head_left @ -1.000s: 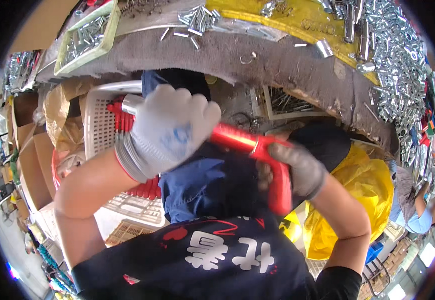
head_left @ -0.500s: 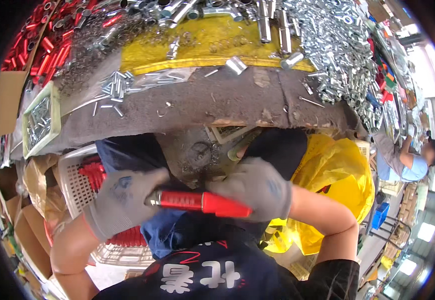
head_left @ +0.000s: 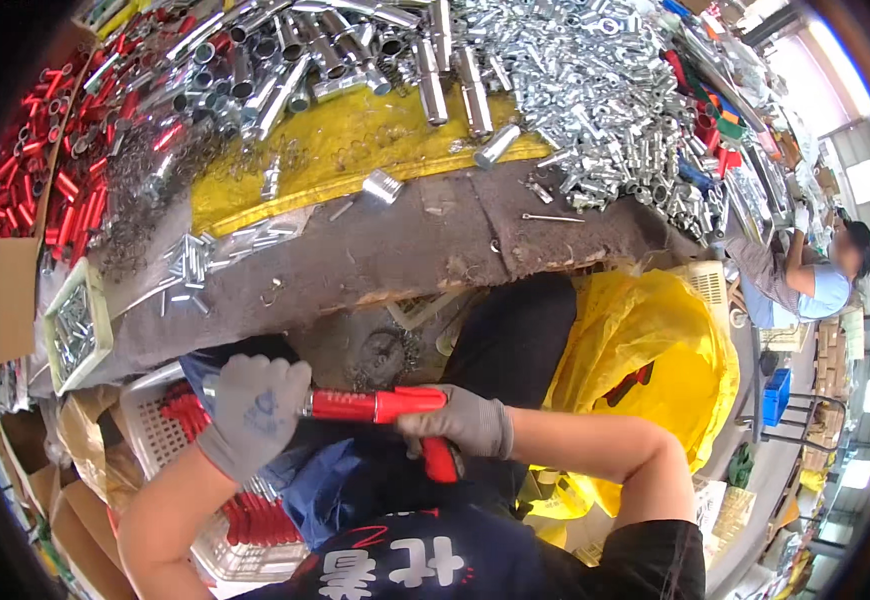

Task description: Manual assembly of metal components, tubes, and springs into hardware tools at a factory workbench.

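The left hand (head_left: 253, 408), in a grey glove, has its grip closed around the front end of a red tool (head_left: 380, 407), where a short metal tip shows beside the fingers. The right hand (head_left: 458, 424), also in a grey glove, has its grip closed where the red body meets the red handle, which points down below the fingers. The tool lies nearly level between both hands, in front of the person's lap and below the edge of the surface (head_left: 405, 245). Under the left hand stands a white plastic basket (head_left: 160, 440) with more red parts inside. On the surface lie a yellow sheet (head_left: 355, 150), many silver metal tubes (head_left: 445, 70) and, at the far left, red tubes (head_left: 45, 150). A yellow bag (head_left: 645, 350) is at the right side. Another person (head_left: 815, 275) works far at the right.
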Demonstrator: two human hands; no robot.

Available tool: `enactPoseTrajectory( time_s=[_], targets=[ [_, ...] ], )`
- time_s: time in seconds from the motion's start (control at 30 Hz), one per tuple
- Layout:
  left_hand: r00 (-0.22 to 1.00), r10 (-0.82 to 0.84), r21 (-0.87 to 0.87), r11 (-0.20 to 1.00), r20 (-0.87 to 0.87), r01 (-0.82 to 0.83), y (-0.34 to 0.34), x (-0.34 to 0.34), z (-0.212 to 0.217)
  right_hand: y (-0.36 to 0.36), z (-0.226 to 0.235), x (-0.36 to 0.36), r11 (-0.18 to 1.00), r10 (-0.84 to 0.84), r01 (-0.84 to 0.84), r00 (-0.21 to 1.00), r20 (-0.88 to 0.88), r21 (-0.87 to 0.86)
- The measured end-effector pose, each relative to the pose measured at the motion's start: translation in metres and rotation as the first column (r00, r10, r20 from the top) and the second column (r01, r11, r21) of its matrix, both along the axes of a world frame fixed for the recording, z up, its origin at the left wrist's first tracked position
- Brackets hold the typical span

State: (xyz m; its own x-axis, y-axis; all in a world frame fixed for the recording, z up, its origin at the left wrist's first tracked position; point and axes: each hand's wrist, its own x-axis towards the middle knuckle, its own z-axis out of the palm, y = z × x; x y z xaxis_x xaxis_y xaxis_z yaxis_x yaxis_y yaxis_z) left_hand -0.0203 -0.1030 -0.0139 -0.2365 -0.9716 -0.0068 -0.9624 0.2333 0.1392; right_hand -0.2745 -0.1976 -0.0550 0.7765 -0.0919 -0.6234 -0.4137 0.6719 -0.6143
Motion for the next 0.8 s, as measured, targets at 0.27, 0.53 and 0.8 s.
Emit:
enactPoseTrajectory(
  time_s=[0.27, 0.53, 0.8],
  targets=[
    [0.975, -0.006, 0.106, 0.994, -0.224, 0.03, -0.008, -0.012, 0.005, 0.004, 0.019, -0.008, 0.548, -0.005, 0.134, 0.988, 0.156, -0.826],
    [0.562, 0.029, -0.492, 0.449, -0.826, -0.746, -0.04, -0.045, 0.03, -0.012, 0.061, -0.021, 0.721, -0.413, 0.61, 0.759, 0.504, -0.327],
    [-0.395, -0.061, 0.153, 0.86, -0.917, -0.487, -0.047, -0.057, 0.054, -0.198, 0.019, -0.086, -0.634, -0.441, -0.034, 0.837, 0.325, -0.773]
  ],
)
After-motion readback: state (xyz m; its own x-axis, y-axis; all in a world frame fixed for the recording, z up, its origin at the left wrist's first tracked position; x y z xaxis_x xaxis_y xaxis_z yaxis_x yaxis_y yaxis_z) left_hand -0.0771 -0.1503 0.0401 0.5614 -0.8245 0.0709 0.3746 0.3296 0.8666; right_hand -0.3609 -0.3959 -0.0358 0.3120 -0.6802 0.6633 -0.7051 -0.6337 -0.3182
